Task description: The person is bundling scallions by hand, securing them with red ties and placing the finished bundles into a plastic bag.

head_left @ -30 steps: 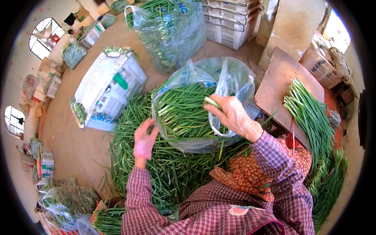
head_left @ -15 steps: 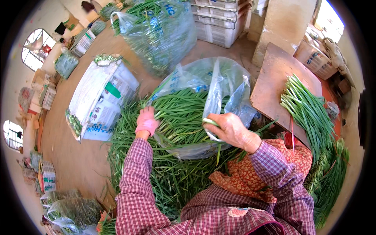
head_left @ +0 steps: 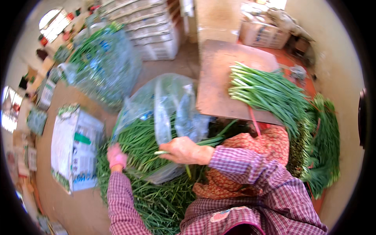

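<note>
My left hand (head_left: 117,156), in a pink glove, rests at the left rim of a clear plastic bag (head_left: 135,98), its fingers laid out against the greens. Long green scallion leaves (head_left: 141,139) fill the bag. My bare right hand (head_left: 187,150) is closed over the bag's near right part. A pale scallion stalk (head_left: 159,152) pokes out of this fist, and leaves trail behind it to the right. One plastic strip of the bag (head_left: 161,113) runs down to the right hand; whether the fingers also grip it is hidden. Loose greens (head_left: 168,207) lie heaped below the bag.
A wooden board (head_left: 215,74) bears a scallion bundle (head_left: 266,86) on the right. More tied bundles (head_left: 325,133) lie beyond my right arm. At left stands a white box (head_left: 84,145); farther back are a full plastic bag (head_left: 102,62) and stacked white crates (head_left: 152,35).
The whole view has swung, so the bag and both hands now appear farther left and lower. My right hand has turned, its stalk now pointing left. The left hand stays at the bag's left rim.
</note>
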Motion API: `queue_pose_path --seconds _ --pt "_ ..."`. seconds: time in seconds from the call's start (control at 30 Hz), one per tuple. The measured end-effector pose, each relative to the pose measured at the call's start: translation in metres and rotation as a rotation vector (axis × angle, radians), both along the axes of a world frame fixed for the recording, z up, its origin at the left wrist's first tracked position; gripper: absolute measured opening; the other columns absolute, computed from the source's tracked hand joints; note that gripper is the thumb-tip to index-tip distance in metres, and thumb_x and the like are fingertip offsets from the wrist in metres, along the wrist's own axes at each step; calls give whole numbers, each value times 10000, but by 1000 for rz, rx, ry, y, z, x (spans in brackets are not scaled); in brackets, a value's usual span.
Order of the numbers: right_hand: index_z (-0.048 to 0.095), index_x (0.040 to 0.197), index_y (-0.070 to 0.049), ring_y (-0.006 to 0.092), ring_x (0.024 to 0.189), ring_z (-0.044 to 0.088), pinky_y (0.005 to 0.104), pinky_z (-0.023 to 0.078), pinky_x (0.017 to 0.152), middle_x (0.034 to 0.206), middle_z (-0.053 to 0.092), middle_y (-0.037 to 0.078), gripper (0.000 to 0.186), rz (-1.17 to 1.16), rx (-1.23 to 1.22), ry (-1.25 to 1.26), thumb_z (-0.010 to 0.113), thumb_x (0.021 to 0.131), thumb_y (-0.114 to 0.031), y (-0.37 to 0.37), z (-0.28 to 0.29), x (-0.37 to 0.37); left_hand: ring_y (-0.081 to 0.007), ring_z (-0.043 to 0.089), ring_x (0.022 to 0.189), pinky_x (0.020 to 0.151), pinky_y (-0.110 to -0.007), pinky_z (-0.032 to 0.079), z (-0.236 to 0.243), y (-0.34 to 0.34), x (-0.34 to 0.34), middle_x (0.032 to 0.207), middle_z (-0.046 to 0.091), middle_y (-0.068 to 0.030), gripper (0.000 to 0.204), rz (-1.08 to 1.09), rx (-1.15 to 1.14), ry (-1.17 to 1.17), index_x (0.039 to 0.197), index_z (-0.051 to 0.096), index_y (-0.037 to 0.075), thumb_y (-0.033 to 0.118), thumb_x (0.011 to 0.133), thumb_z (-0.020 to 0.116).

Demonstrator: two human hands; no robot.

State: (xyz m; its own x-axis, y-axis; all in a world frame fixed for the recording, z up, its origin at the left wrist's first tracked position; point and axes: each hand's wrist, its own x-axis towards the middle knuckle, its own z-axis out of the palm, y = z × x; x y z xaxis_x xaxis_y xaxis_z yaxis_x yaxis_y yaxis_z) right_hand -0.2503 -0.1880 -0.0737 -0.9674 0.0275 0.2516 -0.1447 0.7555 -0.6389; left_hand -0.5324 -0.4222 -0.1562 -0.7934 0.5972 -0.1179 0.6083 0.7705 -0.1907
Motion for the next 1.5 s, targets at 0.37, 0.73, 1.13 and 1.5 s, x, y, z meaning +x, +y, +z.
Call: queue_pose_path --seconds 0.37,0.73,1.13,1.5 --pt "582 881 -36 407 613 622 483 496 545 642 603 195 267 -100 -98 25 613 905 -300 15 -13 15 -447 590 1021 901 -448 488 1 6 -15 1098 634 -250 601 150 24 -215 1226 514 12 108 684 757" --pt "583 884 -25 414 657 621 492 489 559 656 609 186 255 -105 -102 32 624 890 -277 13 -20 13 -378 618 949 813 -431 495 26 19 8 947 666 -207 478 -35 -121 112 1141 544 19 96 701 714" --pt "535 836 -38 388 661 615 460 474 546 715 600 139 223 -127 -214 366 637 880 -231 1 23 16 -371 603 939 830 -430 481 138 45 149 956 626 -191 524 -27 -174 134 1053 569 33 286 668 819" --pt "627 885 -115 215 658 644 336 534 505 794 586 48 81 -50 211 449 642 836 -178 -1 18 -58 -277 643 876 798 -357 502 84 19 144 981 672 -161 452 161 818 -192 1119 616 43 53 696 774"
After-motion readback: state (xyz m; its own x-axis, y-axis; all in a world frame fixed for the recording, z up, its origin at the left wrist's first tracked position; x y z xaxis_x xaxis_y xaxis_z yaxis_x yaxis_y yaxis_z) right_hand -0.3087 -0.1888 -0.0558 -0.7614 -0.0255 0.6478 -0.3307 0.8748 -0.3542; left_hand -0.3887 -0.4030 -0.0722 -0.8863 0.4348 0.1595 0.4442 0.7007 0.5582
